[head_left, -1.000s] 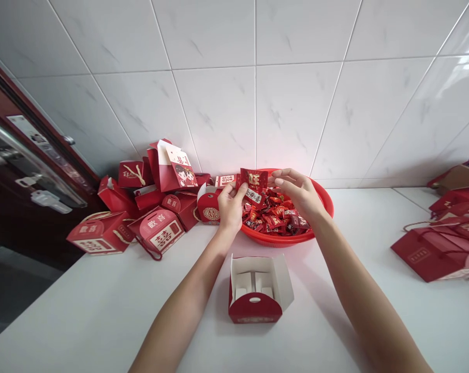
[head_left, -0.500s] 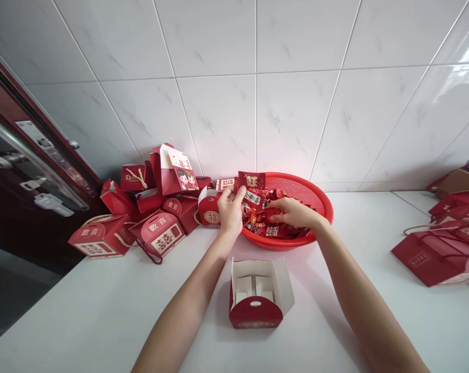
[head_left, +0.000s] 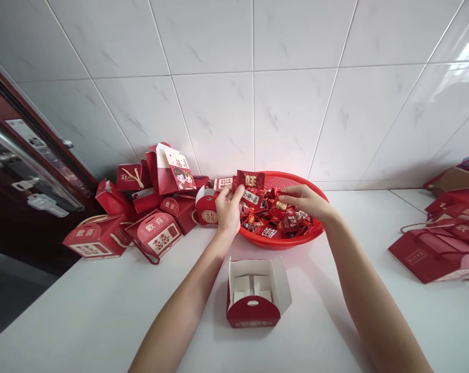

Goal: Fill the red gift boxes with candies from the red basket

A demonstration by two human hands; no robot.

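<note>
A person's two bare hands work over a white table (head_left: 102, 316) set against a wall (head_left: 296, 114) of pale, grey-veined tiles. Take the open box (head_left: 253, 315) in the near middle as the centre of a clock, with twelve toward the wall: it is red outside and white inside, one white flap leaning out at three o'clock. Just past twelve o'clock sits a red plastic basket (head_left: 287, 179) with a mesh side, and in it lies a heap of small wrapped sweets (head_left: 291, 224), mostly red. The left hand (head_left: 229, 208), between eleven and twelve o'clock, pinches at least two red packets (head_left: 251, 180) between thumb and fingers, fanned above the basket's left side. The right hand (head_left: 306, 201), at one o'clock, reaches over the rim, fingers drawn close together at a red-and-gold sweet (head_left: 281, 205); whether it grips that sweet I cannot tell. Red gift boxes (head_left: 160, 233), some with cord handles, crowd together between ten and eleven o'clock. More red boxes (head_left: 423, 254) stand at two o'clock. At ten o'clock, keys (head_left: 47, 205) hang at a dark door (head_left: 15, 217).
</note>
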